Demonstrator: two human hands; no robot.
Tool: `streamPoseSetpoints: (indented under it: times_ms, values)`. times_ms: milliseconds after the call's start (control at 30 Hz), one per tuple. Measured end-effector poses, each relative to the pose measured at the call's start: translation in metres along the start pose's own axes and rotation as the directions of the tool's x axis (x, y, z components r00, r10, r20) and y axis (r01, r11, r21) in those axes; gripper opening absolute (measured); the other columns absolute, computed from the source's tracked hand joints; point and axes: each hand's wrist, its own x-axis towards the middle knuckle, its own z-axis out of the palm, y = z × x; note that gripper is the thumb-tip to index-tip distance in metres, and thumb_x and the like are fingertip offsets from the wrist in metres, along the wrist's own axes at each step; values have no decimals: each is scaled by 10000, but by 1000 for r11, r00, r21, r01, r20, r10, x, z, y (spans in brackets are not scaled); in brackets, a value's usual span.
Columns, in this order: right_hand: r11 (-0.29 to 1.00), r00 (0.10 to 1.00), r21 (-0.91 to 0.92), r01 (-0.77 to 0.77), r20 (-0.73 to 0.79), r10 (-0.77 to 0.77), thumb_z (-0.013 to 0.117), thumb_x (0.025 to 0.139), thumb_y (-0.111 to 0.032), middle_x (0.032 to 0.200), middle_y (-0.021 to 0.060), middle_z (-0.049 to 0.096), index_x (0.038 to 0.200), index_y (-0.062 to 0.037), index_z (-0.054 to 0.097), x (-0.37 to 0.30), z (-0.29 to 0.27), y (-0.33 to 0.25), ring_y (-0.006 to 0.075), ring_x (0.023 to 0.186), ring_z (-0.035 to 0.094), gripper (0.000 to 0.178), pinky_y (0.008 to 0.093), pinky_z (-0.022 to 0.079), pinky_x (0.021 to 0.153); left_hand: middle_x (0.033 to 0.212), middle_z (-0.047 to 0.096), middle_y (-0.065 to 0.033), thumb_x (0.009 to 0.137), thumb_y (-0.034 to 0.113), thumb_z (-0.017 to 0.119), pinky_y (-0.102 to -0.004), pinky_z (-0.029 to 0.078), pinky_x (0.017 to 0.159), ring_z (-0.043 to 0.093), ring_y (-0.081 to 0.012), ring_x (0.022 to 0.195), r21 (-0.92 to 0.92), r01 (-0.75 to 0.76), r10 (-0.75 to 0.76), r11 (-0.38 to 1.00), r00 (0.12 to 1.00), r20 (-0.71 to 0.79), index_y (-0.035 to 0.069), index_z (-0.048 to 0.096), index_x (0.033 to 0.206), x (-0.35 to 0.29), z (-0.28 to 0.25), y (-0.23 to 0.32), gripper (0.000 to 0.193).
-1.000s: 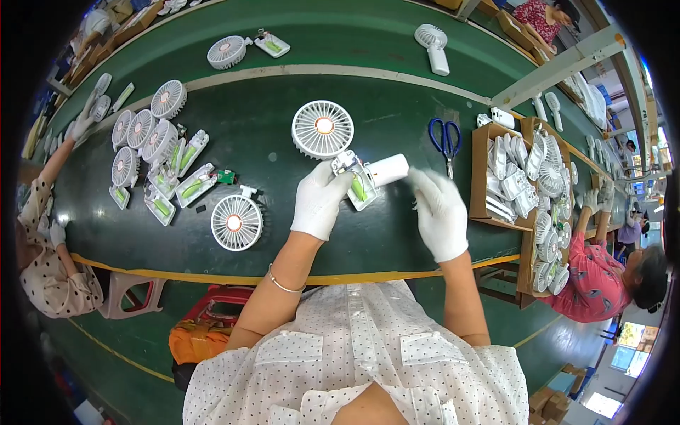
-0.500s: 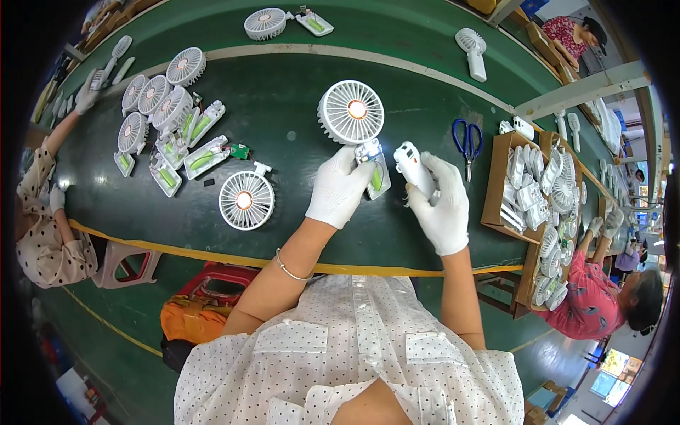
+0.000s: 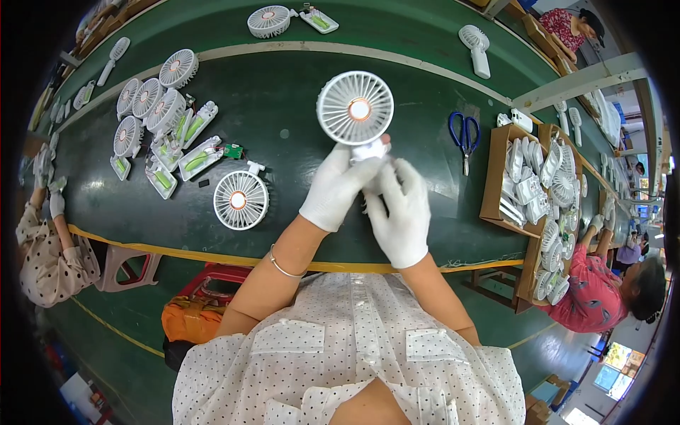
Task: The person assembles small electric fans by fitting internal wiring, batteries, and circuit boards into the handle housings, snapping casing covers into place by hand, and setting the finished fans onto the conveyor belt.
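Note:
A white handheld fan (image 3: 338, 113) with a round grille is held upright over the middle of the table. My left hand (image 3: 330, 190), in a white glove, is closed around its handle from the left. From the right, my gloved right hand (image 3: 404, 219) presses a white handle cover against the handle, its fingers bent. Both hands hide most of the cover and the handle's inside. Lying nearest to my left hand is another fan head (image 3: 241, 201) with a short neck. To the right of my right hand lie blue-handled scissors (image 3: 465, 138).
On the left, several fan heads (image 3: 147, 95) lie with opened handles (image 3: 201, 157) showing green cells. At right stands a cardboard box (image 3: 494, 180) of white shells, beside more boxed fans (image 3: 554, 244). The table's yellow front edge (image 3: 340, 267) is near me. Co-workers sit at both sides.
My right hand has moved left with the white cover and brought it onto the fan's handle. The handle's green cell and lit circuit board, visible before, are now covered.

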Motion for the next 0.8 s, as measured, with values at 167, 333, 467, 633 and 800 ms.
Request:
streamPoseSetpoints:
  times_ms: [167,333,467,633,800]
  values:
    - [940,992,317,-127,33,123,669,840,26,1312,176,577,1215,3,605,-21,3,17,307,1140,612,381,381,493,951,1209,619,-132,960,188,647,-336,509,955,627,-207,1084,-61,-27,29,998,999,41,-28,549,1275,2,-11,-7,394]
    - [310,748,708,-634,460,479,658,866,-36,1123,137,671,1143,34,638,-10,-16,19,169,912,677,286,294,546,753,1125,688,-88,965,183,634,-302,552,859,672,-161,988,-33,-41,44,999,993,111,-14,628,1232,-2,-6,-2,332]
    - [469,639,450,-760,650,412,626,899,-126,886,96,723,1062,42,671,-12,-21,14,125,711,658,238,278,538,666,1146,698,-128,943,317,714,-321,564,843,688,-210,1007,142,110,-135,984,974,180,-37,591,1255,-4,-9,-1,488]
    - [429,635,470,-771,620,461,606,898,-139,904,111,740,1087,43,665,-21,-20,11,119,672,653,269,259,527,626,1148,697,-152,921,350,739,-330,572,863,691,-220,1030,133,115,-138,984,975,177,-51,576,1279,-4,-10,-2,562]
    - [260,619,562,-785,722,309,677,875,-111,892,98,740,1012,28,689,-16,-29,11,110,674,663,196,252,526,576,1068,714,-82,930,433,709,-285,554,714,677,-141,855,209,89,-149,974,945,292,-12,637,1245,-5,-9,3,550]
